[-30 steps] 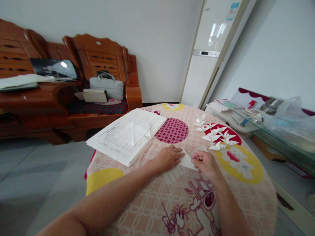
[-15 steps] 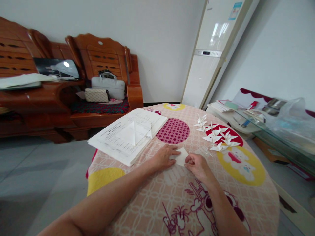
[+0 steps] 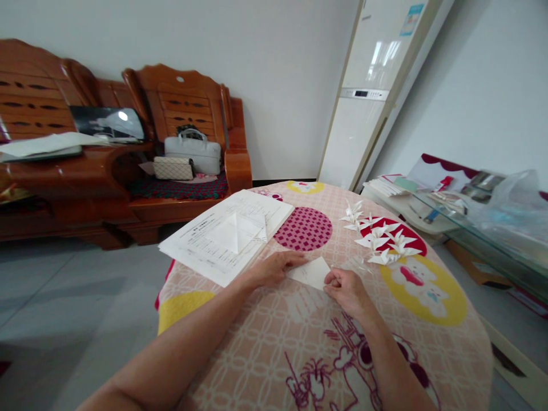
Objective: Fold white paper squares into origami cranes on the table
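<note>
A small piece of folded white paper (image 3: 311,275) lies on the tablecloth between my two hands. My left hand (image 3: 276,268) rests at its left end, fingers stretched out along the paper's upper left edge. At the right corner, my right hand (image 3: 346,290) pinches the paper between thumb and curled fingers. Several white folded paper cranes (image 3: 385,237) stand in a group to the right, beyond my right hand. To the left, a creased square of white paper (image 3: 237,231) lies on a stack of printed sheets (image 3: 201,251).
The round table carries a patterned pink tablecloth (image 3: 257,354). Beyond it are a wooden chair (image 3: 188,103) with bags (image 3: 192,154) on its seat and a tall white air conditioner (image 3: 355,131). At right stands a glass-topped table (image 3: 462,220) with papers and a plastic bag.
My left hand has slid left along the paper, its fingers closer together, so more of the paper shows. My right hand keeps its pinch at the right corner. The view has shifted slightly.
</note>
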Demonstrator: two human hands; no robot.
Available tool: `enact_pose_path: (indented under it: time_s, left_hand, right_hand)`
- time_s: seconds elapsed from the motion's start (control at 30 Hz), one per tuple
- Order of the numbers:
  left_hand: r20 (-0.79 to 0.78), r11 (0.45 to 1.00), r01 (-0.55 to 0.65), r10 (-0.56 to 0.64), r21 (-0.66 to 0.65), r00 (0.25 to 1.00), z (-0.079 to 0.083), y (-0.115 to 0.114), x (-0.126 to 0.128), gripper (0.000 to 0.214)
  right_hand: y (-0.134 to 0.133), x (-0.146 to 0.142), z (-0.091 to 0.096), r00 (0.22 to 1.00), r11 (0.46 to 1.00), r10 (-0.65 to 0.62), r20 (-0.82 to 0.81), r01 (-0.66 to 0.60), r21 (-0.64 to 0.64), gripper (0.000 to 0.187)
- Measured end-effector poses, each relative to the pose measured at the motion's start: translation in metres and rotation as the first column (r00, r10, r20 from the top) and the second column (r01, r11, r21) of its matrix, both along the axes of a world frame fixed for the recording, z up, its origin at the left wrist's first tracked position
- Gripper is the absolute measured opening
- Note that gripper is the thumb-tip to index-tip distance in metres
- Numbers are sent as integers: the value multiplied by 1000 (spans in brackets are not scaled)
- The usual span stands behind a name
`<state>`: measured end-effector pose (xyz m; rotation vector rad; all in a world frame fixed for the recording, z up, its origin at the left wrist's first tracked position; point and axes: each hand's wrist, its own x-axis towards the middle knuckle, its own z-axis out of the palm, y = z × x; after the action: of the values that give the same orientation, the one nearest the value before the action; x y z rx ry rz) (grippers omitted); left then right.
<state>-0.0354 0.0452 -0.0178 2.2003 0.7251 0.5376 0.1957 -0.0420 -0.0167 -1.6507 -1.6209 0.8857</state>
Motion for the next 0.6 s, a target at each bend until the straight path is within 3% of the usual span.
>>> enact_pose_path:
  time_s: [0.13,0.2,0.27,0.43,0.57,0.6]
  left_hand:
    - [102,979,-181,190,-89,977,5,-1,3,50]
    - [89,974,-212,219,-79,972,10,-6,7,45]
    - [67,975,-212,217,-72,974,16,-12,12,46]
    - [36,973,-230,230,15,973,19,-23,24,54]
    - [104,981,-173,182,-93,978,19,-22,24,11]
    - [144,973,-162,186,-164,972,20,-22,23,13]
  right_hand:
    - [0,11,5,979,988,-147,-140,152,22,17]
    - [1,17,8,963,956,-248,-104,261,136,20]
    - [2,22,10,957,935,-288,-40,290,206,22]
    - [4,20,9,980,964,-197,-6,195,179,30]
    - [2,18,15,970,962,-184,-162,212,174,33]
    - [1,19,17,957,961,-179,-231,220,168,34]
